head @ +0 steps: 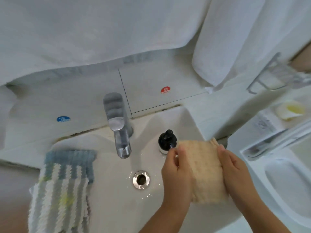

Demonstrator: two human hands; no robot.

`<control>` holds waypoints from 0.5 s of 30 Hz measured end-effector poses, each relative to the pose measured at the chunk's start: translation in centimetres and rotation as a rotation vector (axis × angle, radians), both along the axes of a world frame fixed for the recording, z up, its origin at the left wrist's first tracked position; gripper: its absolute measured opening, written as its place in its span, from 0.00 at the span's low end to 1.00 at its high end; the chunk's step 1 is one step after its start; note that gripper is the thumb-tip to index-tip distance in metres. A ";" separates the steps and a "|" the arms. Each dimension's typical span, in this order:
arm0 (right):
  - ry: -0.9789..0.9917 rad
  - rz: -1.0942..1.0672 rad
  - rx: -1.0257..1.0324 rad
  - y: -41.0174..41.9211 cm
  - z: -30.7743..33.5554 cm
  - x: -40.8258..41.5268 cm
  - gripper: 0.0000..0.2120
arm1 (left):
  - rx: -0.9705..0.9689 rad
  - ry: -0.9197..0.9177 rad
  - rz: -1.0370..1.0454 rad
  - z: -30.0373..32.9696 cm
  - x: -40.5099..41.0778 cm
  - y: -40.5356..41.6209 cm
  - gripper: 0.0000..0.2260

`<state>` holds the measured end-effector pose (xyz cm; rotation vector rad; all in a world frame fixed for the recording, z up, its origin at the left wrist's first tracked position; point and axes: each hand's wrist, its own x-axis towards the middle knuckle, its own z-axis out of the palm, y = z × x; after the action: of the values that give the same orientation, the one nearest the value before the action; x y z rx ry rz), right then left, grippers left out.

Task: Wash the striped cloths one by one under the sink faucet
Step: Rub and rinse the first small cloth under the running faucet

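the beige cloth (207, 172) is bunched up between both hands, held over the right side of the sink (107, 207), off to the right of the drain (141, 179). left hand (176, 170) grips its left edge with fingers curled in, right hand (234, 170) clamps the right edge the same way, so most of the cloth's sides are hidden under the fingers and i can't make out any stripes on it, just a ribbed texture.

just past the left hand's fingertips sits a black pump bottle (167, 141) on the sink rim, no readable label. the chrome faucet (118, 125) is further left of the hands, with no stream visible, just droplets around the drain. well left of the hands a blue and white striped cloth (64, 187) hangs over the sink's edge, its lower part cut off by the frame, with a yellowish smudge on it.

on the wall beyond the hands there's a red round sticker (165, 90) and a blue round sticker (63, 119), each with a character and tiny text too blurry to read. white towels (218, 39) hang above. right of the hands a soap dish (291, 109) is blurred.
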<state>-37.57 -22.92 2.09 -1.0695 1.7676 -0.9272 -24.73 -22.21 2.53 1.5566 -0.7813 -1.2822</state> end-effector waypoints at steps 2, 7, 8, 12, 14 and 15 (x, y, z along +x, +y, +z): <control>0.009 0.074 -0.005 -1.8 0.8 -1.6 0.17 | 0.038 0.164 -0.052 0.0 -1.1 -1.5 0.04; 0.138 0.122 -0.096 -7.5 0.3 -4.2 0.04 | -0.039 0.180 -0.092 -1.3 -3.0 -4.1 0.23; 0.156 0.137 -0.111 -8.7 -0.2 -4.2 0.03 | -0.076 0.101 -0.066 -1.6 -3.4 -4.8 0.23; 0.151 0.197 -0.112 -13.5 -2.1 -3.8 0.05 | -0.170 -0.165 -0.058 -2.3 -4.7 -7.6 0.19; 0.138 0.208 -0.061 -15.4 -3.3 -3.8 0.07 | -0.148 -0.272 -0.068 -2.7 -5.0 -8.8 0.18; 0.138 0.215 -0.041 -16.2 -3.9 -3.8 0.07 | -0.132 -0.324 -0.099 -3.1 -5.1 -9.3 0.20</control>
<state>-41.41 -39.08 -1.85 -1.3484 1.7088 -0.7751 -29.86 -31.51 -0.61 1.6552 -1.1363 -1.0359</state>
